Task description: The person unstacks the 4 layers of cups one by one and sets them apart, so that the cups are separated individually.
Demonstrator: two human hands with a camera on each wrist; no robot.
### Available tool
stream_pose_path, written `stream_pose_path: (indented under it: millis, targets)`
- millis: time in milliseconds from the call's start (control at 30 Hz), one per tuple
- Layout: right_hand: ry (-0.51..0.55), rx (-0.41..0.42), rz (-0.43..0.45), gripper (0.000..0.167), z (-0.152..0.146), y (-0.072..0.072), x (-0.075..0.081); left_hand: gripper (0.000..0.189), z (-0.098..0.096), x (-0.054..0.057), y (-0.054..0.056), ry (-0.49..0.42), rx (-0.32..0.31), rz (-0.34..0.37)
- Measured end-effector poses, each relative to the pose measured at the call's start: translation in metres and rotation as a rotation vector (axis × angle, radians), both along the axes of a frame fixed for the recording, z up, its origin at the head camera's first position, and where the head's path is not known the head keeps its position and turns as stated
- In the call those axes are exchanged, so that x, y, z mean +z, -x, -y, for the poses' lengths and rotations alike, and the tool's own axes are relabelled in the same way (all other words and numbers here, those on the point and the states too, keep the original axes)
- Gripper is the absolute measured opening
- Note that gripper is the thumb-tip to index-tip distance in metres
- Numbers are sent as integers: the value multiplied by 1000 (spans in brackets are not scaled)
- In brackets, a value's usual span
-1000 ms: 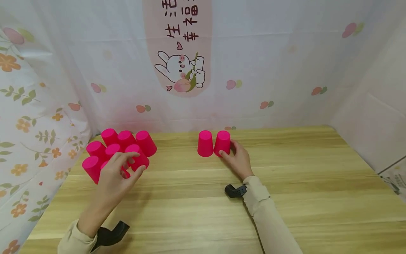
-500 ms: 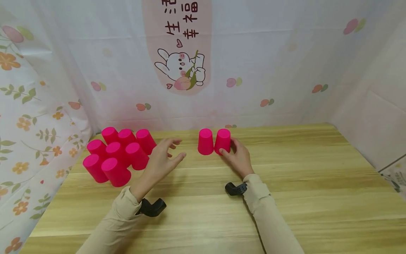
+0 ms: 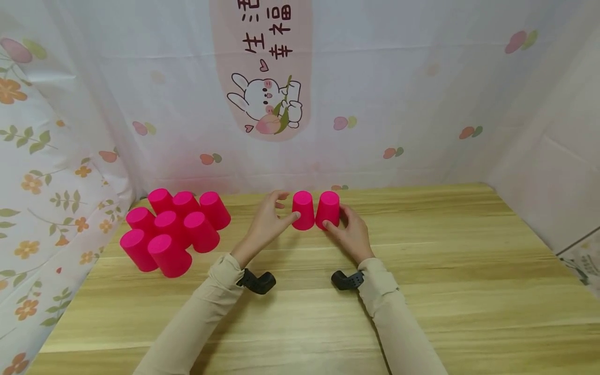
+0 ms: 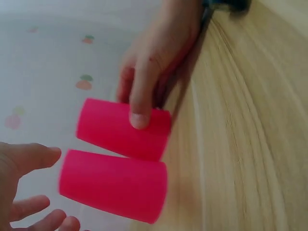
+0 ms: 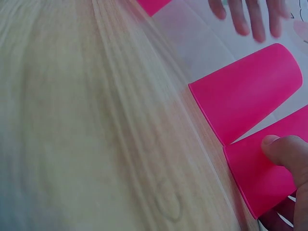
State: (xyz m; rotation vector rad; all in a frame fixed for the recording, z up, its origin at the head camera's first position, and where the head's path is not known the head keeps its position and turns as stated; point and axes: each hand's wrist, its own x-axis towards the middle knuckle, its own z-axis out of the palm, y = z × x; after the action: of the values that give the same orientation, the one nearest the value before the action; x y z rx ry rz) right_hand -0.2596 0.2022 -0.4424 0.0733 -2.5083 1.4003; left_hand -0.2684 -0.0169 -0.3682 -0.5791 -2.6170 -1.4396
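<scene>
Two pink cups stand upside down side by side at the back middle of the table. My right hand (image 3: 353, 234) holds the right cup (image 3: 329, 208), its thumb on the near side and fingers round the far right side. Beside the left cup (image 3: 303, 211) is my left hand (image 3: 266, 224), its fingers spread and holding nothing. In the left wrist view, a small gap shows between the left thumb (image 4: 45, 158) and that cup. The bases of the two cups touch or nearly touch in the right wrist view.
Several more pink cups (image 3: 170, 255) stand upside down in a close cluster on the left of the wooden table (image 3: 300, 323). A printed white cloth (image 3: 398, 104) hangs behind the table, and a floral cloth (image 3: 42, 208) hangs on the left.
My left hand has moved right, from over the cup cluster to beside the left of the two cups. The right hand keeps its hold in place.
</scene>
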Motion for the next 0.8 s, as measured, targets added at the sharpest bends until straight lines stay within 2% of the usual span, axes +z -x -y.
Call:
stream_pose_path:
  millis: [167,367,533,800]
  targets:
    - [6,5,-2,58,0,-1,0,59,-7,-8,13,0,3,52]
    - [-9,-4,-10,59,0,0,-1,62,-13,-13,19,-13,-50,75]
    - [2,9,-2,59,1,1,-3,55,-15,-17,20,-53,-82,65]
    - [14,-1,-8,59,-1,2,-3,54,-17,-21,24,-44,-51,32]
